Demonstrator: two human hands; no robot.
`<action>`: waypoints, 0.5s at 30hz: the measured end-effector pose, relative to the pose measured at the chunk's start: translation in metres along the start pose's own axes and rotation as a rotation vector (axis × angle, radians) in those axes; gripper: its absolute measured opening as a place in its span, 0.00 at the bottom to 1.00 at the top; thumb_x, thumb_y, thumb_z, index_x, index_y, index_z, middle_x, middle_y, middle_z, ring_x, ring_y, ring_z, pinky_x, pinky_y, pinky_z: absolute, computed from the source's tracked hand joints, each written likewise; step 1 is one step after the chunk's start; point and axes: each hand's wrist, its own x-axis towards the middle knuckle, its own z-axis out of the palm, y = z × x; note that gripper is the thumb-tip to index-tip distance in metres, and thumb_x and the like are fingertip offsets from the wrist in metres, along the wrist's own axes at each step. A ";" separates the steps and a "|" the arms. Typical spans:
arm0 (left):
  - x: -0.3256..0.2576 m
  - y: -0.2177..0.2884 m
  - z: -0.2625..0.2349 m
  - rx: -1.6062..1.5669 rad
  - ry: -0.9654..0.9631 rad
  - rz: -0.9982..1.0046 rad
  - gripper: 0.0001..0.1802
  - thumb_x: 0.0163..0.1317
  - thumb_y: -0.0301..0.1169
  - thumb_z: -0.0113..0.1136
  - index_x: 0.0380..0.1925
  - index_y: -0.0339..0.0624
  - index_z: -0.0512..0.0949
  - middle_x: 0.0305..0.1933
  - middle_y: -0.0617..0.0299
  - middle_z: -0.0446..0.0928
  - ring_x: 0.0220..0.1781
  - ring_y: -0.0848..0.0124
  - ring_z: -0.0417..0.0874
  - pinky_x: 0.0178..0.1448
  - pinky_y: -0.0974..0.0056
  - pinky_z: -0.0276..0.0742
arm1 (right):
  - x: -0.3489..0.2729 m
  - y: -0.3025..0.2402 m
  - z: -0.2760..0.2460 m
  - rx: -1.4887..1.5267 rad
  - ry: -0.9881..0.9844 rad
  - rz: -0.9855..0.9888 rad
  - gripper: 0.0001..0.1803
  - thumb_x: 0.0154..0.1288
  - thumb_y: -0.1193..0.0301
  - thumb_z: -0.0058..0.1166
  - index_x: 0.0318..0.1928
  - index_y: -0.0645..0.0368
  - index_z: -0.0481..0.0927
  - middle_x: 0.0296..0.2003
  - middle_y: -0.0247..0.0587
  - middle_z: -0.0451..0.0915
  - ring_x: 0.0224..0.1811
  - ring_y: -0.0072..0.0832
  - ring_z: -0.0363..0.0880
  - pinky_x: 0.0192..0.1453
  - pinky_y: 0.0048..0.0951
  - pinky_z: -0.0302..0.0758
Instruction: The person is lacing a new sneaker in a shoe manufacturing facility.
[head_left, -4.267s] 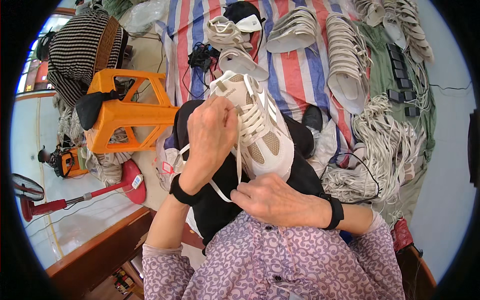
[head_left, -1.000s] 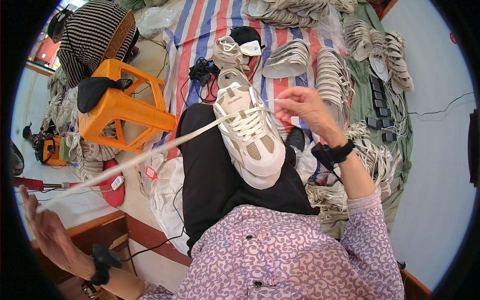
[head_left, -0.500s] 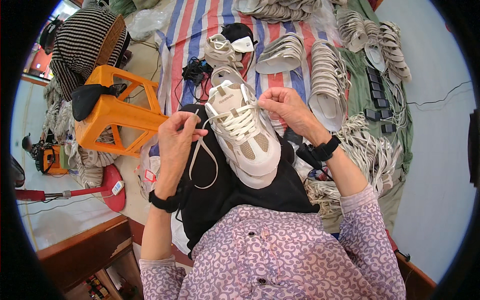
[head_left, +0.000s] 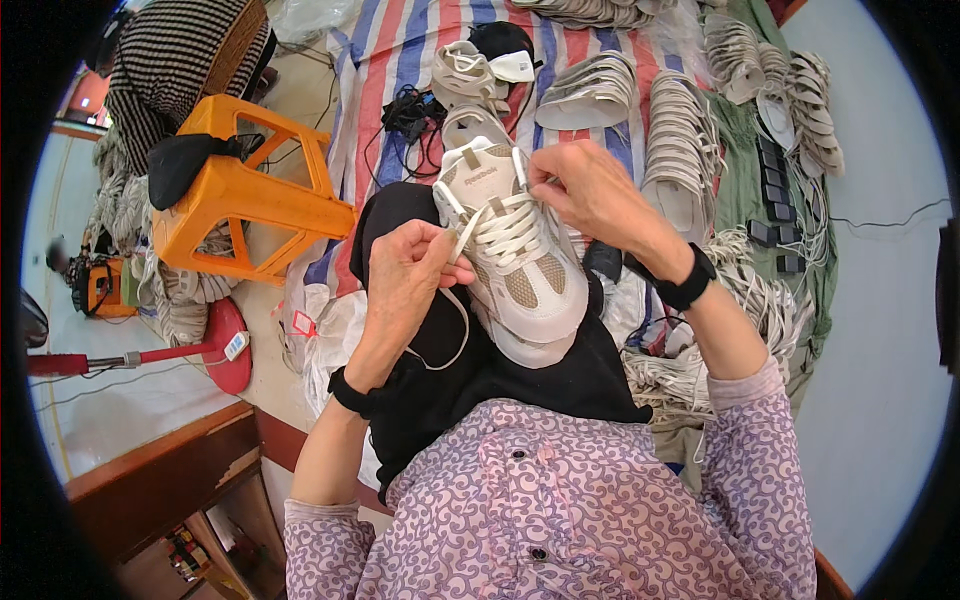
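Observation:
A white and beige shoe upper, partly laced, lies across my lap with its toe toward me. Its white lace criss-crosses the front. At the upper's left edge, my left hand is closed, pinching the lace between thumb and fingers. Below that hand a loose length of lace hangs in a curve over my black trousers. My right hand is bent against the upper's right eyelet edge, its fingertips pressed together; whatever they grip is hidden. Another pale layer shows beneath the toe.
Beyond my knees, stacked uppers rest on a striped sheet, beside black cables. To the right are bundles of laces and black devices. An orange stool stands left, with a person in striped clothing behind.
My left hand has come in from the side to the upper's left edge, lace in its pinch. My right hand has turned inward over the right eyelet edge. The view has shifted slightly.

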 end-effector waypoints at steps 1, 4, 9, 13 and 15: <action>0.001 0.000 0.000 -0.004 0.009 -0.003 0.14 0.71 0.36 0.55 0.37 0.34 0.77 0.31 0.58 0.83 0.29 0.75 0.85 0.33 0.76 0.77 | 0.001 -0.005 -0.001 0.002 -0.008 -0.007 0.05 0.54 0.76 0.55 0.28 0.67 0.78 0.22 0.50 0.76 0.32 0.52 0.78 0.37 0.46 0.71; 0.004 0.001 0.000 -0.004 -0.008 -0.020 0.12 0.69 0.31 0.54 0.33 0.29 0.77 0.27 0.55 0.83 0.27 0.73 0.85 0.30 0.75 0.77 | 0.008 -0.013 0.008 -0.075 0.187 -0.202 0.04 0.58 0.73 0.57 0.29 0.61 0.81 0.35 0.40 0.78 0.44 0.40 0.75 0.45 0.41 0.68; 0.008 0.003 0.000 0.030 0.022 -0.001 0.12 0.67 0.29 0.55 0.32 0.27 0.77 0.25 0.55 0.83 0.25 0.72 0.86 0.29 0.74 0.77 | 0.025 -0.017 0.038 0.056 0.093 -0.292 0.03 0.56 0.75 0.59 0.31 0.61 0.82 0.34 0.39 0.78 0.45 0.38 0.74 0.46 0.40 0.67; 0.010 0.007 0.002 0.084 0.024 -0.016 0.11 0.68 0.31 0.56 0.32 0.32 0.78 0.25 0.59 0.83 0.25 0.75 0.84 0.28 0.76 0.74 | 0.036 -0.016 0.042 0.223 0.003 -0.297 0.03 0.51 0.78 0.58 0.27 0.66 0.81 0.28 0.44 0.78 0.35 0.40 0.77 0.39 0.39 0.71; 0.011 0.004 0.004 0.135 0.043 0.044 0.11 0.67 0.30 0.56 0.32 0.31 0.78 0.25 0.59 0.82 0.25 0.75 0.84 0.27 0.75 0.75 | 0.038 -0.017 0.042 0.279 -0.034 -0.266 0.04 0.49 0.79 0.58 0.26 0.68 0.81 0.25 0.46 0.78 0.31 0.41 0.78 0.37 0.39 0.72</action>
